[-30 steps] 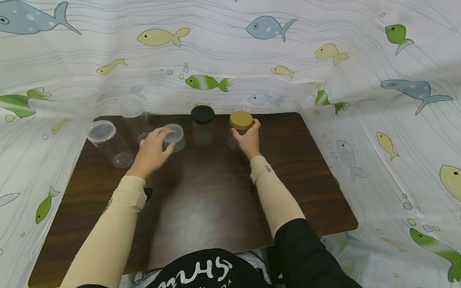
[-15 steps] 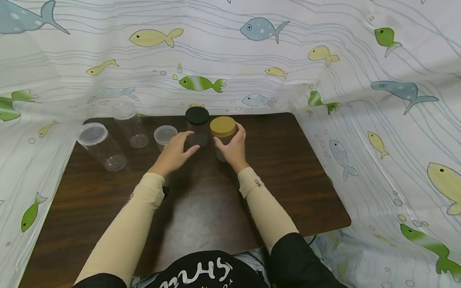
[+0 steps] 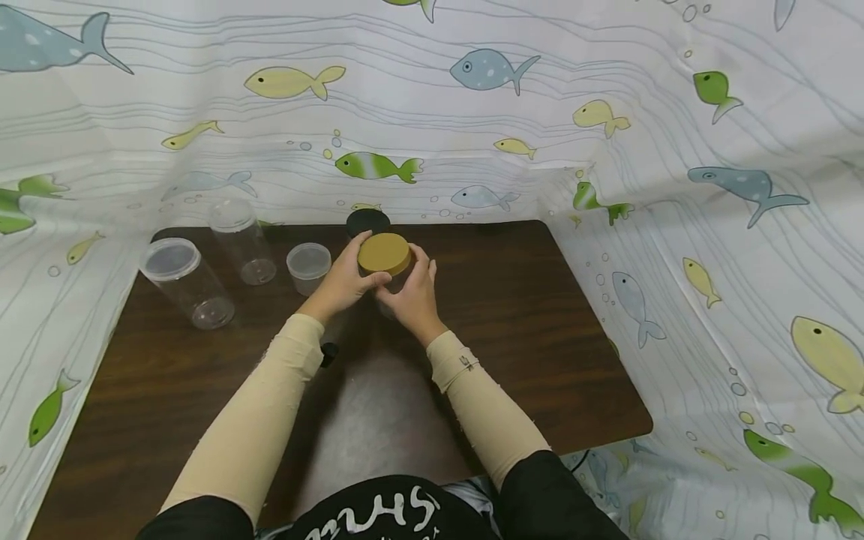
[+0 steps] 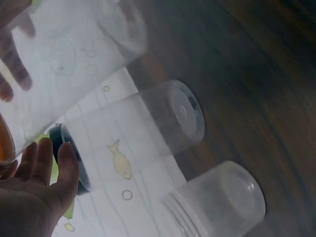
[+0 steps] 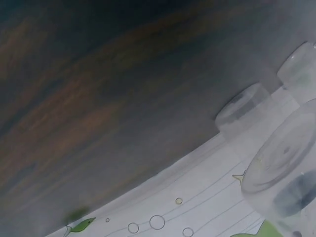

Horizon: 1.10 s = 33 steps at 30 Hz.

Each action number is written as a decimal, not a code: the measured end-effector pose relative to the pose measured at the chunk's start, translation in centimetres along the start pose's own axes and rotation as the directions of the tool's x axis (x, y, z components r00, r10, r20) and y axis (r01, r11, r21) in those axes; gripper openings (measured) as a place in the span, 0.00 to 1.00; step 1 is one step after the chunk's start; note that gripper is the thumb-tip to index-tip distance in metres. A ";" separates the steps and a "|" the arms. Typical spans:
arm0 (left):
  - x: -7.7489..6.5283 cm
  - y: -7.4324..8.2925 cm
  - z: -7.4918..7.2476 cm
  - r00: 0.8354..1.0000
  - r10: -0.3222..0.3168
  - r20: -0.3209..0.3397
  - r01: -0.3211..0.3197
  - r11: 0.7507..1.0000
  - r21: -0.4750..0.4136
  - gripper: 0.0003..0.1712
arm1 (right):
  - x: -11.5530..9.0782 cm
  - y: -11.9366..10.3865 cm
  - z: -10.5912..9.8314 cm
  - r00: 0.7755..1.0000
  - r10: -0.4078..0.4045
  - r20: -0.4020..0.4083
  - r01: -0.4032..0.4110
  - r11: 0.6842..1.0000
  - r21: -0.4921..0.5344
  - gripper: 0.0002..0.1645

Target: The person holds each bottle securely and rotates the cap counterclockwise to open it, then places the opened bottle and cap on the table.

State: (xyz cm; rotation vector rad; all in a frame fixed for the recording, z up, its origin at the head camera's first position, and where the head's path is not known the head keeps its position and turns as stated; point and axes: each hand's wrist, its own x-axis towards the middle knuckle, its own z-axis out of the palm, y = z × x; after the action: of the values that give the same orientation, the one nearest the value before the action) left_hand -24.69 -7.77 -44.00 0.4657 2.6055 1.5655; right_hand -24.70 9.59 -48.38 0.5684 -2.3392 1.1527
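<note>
A clear jar (image 4: 89,54) with a gold lid (image 3: 385,253) is held in front of the black-lidded jar, tilted toward me. My right hand (image 3: 415,304) grips its side, with the thumb at the front. At the lid's left edge my left hand (image 3: 344,283) has its thumb in front and its index finger behind, pinching the rim. Other left fingers (image 4: 44,160) spread beside the lid in the left wrist view. Behind them stands a clear jar (image 4: 128,133) with a black lid (image 3: 367,220). The right wrist view shows the held jar's base (image 5: 284,153).
Left of the hands is a small clear jar (image 3: 309,268) with a translucent lid. Two tall clear jars, one at the back (image 3: 244,244) and one nearer (image 3: 192,285), stand farther left. Fish-printed cloth (image 3: 432,112) borders the brown table (image 3: 533,322).
My right hand has carried the gold-lidded jar leftward and nearer, in front of the black-lidded one. My left hand has moved right from the small jar to the gold lid.
</note>
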 end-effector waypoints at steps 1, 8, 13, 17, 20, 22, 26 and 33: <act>0.0 0.0 0.0 1.000 -0.007 0.000 0.007 1.000 -0.020 0.73 | -0.2 -0.1 0.1 1.000 0.000 0.004 0.000 1.000 0.010 0.55; -0.3 -0.4 0.0 0.999 -0.026 -0.035 0.022 0.994 -0.104 0.63 | -0.6 -0.7 0.6 1.000 0.002 -0.003 -0.002 0.999 0.036 0.54; -0.6 -0.6 -0.4 0.997 -0.036 -0.062 0.027 0.989 -0.143 0.61 | -0.5 -1.3 0.8 0.999 -0.028 0.019 0.027 0.998 0.051 0.54; -0.6 -0.6 -0.5 0.995 -0.036 -0.088 0.023 0.989 -0.146 0.58 | -0.6 -1.6 1.0 1.000 -0.001 0.029 -0.001 0.997 0.073 0.55; -0.5 -0.6 -0.5 0.991 -0.035 -0.129 0.018 0.991 -0.134 0.55 | -0.6 -1.5 1.1 0.999 0.022 0.046 -0.025 0.997 0.076 0.57; -0.4 -0.7 -0.4 0.988 -0.044 -0.151 0.024 0.991 -0.133 0.54 | -0.7 -1.4 1.1 0.997 0.036 0.063 -0.039 0.997 0.060 0.61; -0.3 -0.5 -0.3 0.984 -0.048 -0.171 0.019 0.986 -0.165 0.53 | -0.8 -1.2 1.0 0.992 0.099 0.080 -0.100 0.995 0.011 0.70; 0.2 -0.2 -0.4 0.985 -0.062 -0.159 0.024 0.974 -0.227 0.51 | -0.3 -0.7 0.7 0.978 0.155 0.136 -0.170 0.980 0.105 0.62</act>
State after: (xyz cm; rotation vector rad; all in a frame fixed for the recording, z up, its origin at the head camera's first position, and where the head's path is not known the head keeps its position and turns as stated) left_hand -25.03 -8.09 -44.00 0.2703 2.4871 1.9307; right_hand -24.23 8.67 -48.45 0.5112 -2.4776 1.3706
